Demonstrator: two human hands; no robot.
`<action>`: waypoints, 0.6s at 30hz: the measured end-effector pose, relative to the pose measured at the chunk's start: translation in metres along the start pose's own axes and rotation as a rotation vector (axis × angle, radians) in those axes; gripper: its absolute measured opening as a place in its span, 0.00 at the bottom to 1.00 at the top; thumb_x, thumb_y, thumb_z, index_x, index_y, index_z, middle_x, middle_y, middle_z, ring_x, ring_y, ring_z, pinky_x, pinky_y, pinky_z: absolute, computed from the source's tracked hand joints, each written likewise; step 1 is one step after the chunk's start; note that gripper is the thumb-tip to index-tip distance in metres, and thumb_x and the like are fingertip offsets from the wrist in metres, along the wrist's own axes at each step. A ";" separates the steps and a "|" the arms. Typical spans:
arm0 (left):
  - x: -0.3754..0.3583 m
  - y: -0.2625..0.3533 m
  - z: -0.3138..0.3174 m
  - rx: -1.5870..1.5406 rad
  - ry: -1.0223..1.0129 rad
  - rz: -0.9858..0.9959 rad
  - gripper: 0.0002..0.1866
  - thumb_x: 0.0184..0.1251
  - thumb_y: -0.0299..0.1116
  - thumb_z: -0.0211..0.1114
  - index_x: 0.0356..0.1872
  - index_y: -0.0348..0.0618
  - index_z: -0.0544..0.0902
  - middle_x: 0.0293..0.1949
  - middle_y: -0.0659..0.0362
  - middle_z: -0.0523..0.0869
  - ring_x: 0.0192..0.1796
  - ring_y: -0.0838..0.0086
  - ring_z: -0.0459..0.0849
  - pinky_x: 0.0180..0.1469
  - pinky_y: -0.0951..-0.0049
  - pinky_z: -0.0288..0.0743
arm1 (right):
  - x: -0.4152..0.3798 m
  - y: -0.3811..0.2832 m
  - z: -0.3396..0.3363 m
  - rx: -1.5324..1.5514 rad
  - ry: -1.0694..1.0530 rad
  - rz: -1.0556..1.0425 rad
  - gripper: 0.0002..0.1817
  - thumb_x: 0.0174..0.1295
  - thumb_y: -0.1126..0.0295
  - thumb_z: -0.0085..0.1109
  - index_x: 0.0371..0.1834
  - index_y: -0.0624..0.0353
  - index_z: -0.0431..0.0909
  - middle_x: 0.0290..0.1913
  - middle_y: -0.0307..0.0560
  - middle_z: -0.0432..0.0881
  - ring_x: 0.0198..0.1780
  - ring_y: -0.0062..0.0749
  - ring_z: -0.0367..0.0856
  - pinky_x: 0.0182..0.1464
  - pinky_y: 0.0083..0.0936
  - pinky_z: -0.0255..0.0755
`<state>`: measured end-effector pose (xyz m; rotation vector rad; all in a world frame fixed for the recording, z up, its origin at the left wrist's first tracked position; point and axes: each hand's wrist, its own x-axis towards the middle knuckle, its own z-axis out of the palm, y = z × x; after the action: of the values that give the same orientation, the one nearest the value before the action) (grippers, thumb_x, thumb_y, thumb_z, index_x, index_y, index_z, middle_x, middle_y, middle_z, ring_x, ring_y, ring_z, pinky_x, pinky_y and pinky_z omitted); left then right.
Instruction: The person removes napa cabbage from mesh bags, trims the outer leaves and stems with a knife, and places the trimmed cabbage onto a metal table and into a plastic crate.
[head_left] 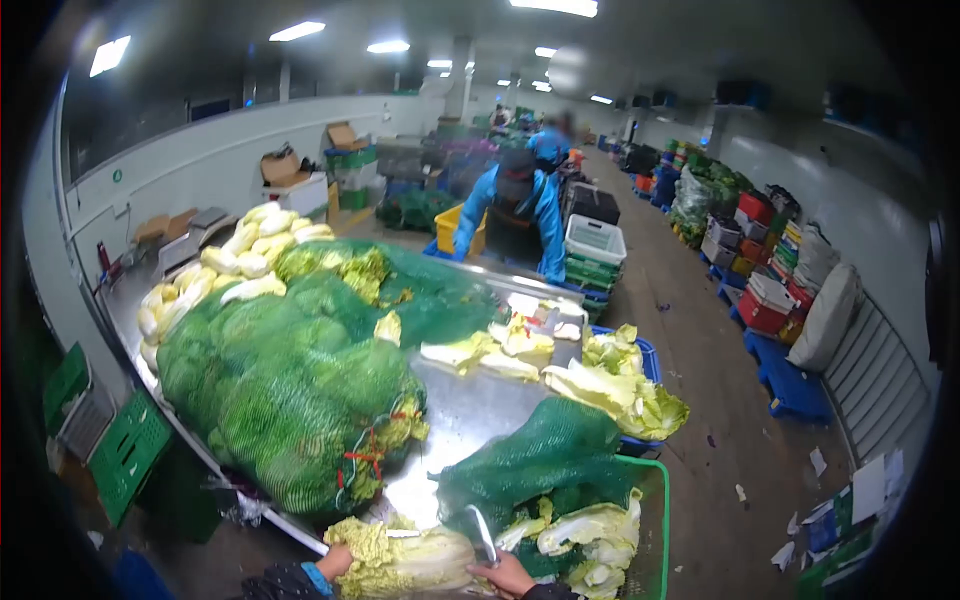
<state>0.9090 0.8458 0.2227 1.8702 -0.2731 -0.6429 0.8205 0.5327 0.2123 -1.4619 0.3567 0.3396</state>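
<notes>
At the table's near edge lies a napa cabbage (415, 562), pale at its right end and with frilly yellow-green leaves at its left. My left hand (337, 562) grips the leafy end. My right hand (505, 575) is closed around a knife (483, 532), its bright curved blade pointing up beside the cabbage's pale end; the handle is mostly hidden in my fingers. Left of centre bulges a green mesh sack (290, 400) full of cabbages, with red and light ties at its near end. Another green mesh bag (540, 450) drapes toward a green crate (664, 520) holding loose leaves (600, 530).
Trimmed cabbages (250, 245) are piled at the table's far left. Loose leaves (495, 352) lie on the metal table (455, 400). A blue crate (650, 360) holds more leaves. Across the table a person in blue sleeves (510, 210) leans forward. Stacked crates and pallets (785, 375) line the right wall.
</notes>
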 end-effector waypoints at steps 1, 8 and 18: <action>-0.001 0.006 -0.002 0.013 0.008 -0.003 0.23 0.69 0.42 0.52 0.59 0.41 0.71 0.58 0.54 0.75 0.60 0.66 0.71 0.64 0.69 0.60 | 0.008 0.012 -0.003 -0.045 -0.025 -0.038 0.16 0.55 0.67 0.64 0.46 0.58 0.75 0.29 0.37 0.80 0.26 0.19 0.75 0.27 0.17 0.70; -0.010 0.027 -0.006 0.047 0.045 -0.055 0.23 0.69 0.43 0.52 0.59 0.41 0.72 0.58 0.54 0.75 0.60 0.66 0.71 0.63 0.69 0.61 | 0.022 0.029 -0.003 -0.015 -0.149 -0.137 0.19 0.52 0.70 0.67 0.46 0.59 0.73 0.34 0.38 0.79 0.31 0.18 0.76 0.30 0.17 0.71; -0.018 0.030 -0.005 0.043 0.062 -0.074 0.23 0.68 0.44 0.52 0.59 0.41 0.72 0.58 0.54 0.75 0.60 0.66 0.71 0.63 0.69 0.61 | 0.018 0.019 0.001 0.028 -0.087 -0.091 0.16 0.51 0.69 0.68 0.42 0.59 0.76 0.25 0.37 0.77 0.20 0.17 0.72 0.21 0.16 0.66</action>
<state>0.9003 0.8470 0.2573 1.9452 -0.1790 -0.6328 0.8285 0.5358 0.1881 -1.4261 0.2231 0.3227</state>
